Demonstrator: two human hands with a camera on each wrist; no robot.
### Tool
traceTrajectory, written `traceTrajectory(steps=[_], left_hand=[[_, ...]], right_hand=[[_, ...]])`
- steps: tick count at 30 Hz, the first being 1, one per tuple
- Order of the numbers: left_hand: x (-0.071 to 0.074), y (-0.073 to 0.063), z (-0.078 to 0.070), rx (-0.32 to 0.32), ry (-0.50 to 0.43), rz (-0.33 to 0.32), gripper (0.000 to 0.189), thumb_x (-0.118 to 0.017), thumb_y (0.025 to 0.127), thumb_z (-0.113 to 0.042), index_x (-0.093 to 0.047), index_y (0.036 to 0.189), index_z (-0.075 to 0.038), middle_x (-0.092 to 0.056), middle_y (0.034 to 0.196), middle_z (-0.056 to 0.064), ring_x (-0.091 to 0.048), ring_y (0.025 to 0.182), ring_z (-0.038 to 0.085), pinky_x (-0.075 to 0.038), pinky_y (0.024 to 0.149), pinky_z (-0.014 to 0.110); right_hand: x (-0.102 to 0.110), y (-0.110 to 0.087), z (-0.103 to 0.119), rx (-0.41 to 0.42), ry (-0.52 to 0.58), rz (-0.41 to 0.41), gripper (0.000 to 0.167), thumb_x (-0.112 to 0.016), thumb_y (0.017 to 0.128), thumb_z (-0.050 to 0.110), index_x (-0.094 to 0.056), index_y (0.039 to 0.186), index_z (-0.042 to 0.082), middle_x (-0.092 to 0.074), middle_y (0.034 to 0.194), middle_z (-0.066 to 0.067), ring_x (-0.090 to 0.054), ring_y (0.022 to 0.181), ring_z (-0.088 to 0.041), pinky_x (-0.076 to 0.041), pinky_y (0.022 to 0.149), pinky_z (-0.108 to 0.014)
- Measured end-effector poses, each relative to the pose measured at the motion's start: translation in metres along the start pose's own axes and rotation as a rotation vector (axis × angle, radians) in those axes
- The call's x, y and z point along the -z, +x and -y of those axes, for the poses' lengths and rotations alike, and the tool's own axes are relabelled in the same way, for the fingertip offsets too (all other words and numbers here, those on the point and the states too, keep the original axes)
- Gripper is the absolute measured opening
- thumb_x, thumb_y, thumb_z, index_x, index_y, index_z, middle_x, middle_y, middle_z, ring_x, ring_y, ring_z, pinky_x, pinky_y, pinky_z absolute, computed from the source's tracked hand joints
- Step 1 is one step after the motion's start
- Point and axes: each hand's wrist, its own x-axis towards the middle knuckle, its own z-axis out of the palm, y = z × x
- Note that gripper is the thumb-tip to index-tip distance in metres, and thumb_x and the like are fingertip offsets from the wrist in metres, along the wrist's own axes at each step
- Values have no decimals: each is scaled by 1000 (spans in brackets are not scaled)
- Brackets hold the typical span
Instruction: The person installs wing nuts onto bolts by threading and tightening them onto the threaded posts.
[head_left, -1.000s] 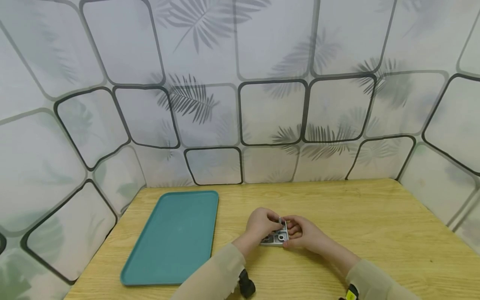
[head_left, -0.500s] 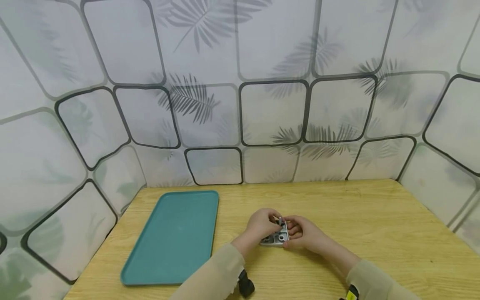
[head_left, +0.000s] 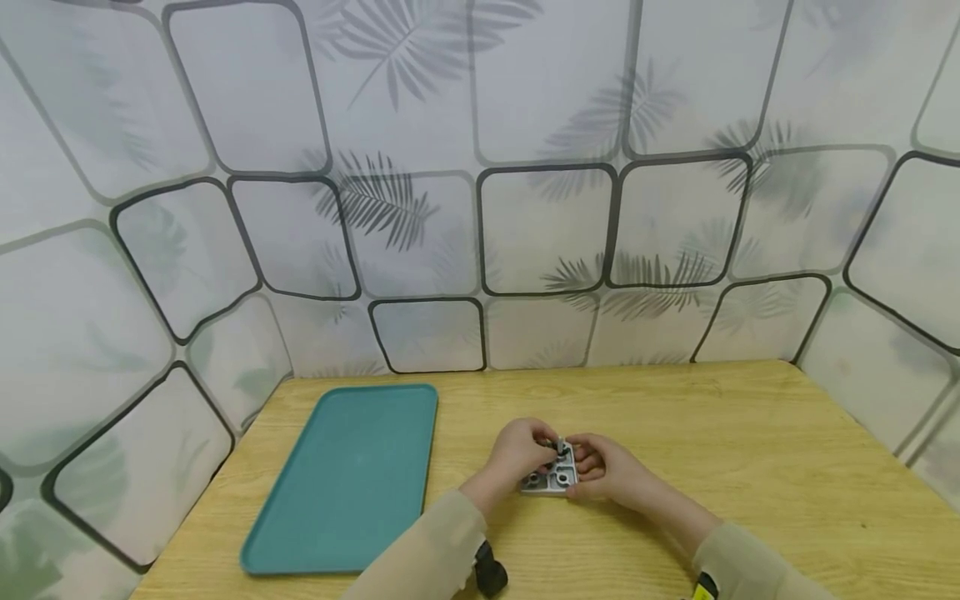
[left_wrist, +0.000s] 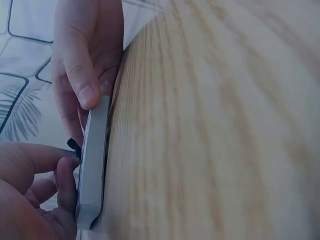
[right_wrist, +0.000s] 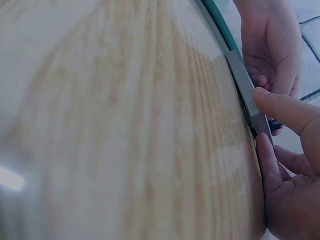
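A shallow grey metal plate with raised rings lies on the wooden table, its ribbed side up. My right hand holds it by the right side, thumb at the near corner and fingers along the edge. From the left, my left hand reaches over the plate and pinches a small screw-like piece above its far part. In the left wrist view this piece shows a black end close to the plate's face. The left fingers hide much of the plate's far left portion.
A teal tray lies on the table to the left of the hands. Behind the wooden table hangs a patterned cloth with leaf prints, which also closes off both sides.
My left fingers have shifted slightly on the small piece, and a little more of the plate shows beneath them. The right hand keeps its hold in place.
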Motion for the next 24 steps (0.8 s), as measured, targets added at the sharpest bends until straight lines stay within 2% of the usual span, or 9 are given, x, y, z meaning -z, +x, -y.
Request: traceTrajectory(steps=[8,12,16,19,24], left_hand=[[-3,2,-3,-6,134,-12,19,-72,84,7,-78,96,-6,-59,76,-2,-55,59,6,-50,52,17],[-2,3,-5,-16,220,-7,19,-72,84,5,-78,96,-9,-64,81,1,-54,64,8,-46,55,17],[-1,4,-6,-21,259,-2,20,-73,84,3,-78,98,-10,-66,86,3,-55,69,11,-43,58,19],[-1,5,-4,-11,244,3,22,-74,84,0,-77,102,-11,-66,86,1,-55,70,11,-43,60,21],[0,4,-2,19,127,22,25,-76,84,-4,-73,108,-10,-62,83,0,-55,61,9,-45,56,21]], right_hand=[[1,1,-2,-3,7,-1,81,-89,81,0,-44,145,-21,-60,114,-19,-57,98,-16,-57,81,-19],[1,3,-3,-4,-3,2,83,-91,81,4,-44,145,-21,-59,112,-15,-57,97,-14,-57,81,-19],[1,3,-1,-17,-11,4,84,-91,81,5,-44,145,-21,-59,113,-14,-57,98,-14,-56,81,-18],[1,2,1,-42,2,3,83,-90,82,3,-43,147,-19,-58,115,-17,-56,99,-18,-56,81,-19],[1,1,3,-61,15,5,82,-88,83,0,-42,148,-19,-58,116,-18,-56,100,-21,-56,81,-20]])
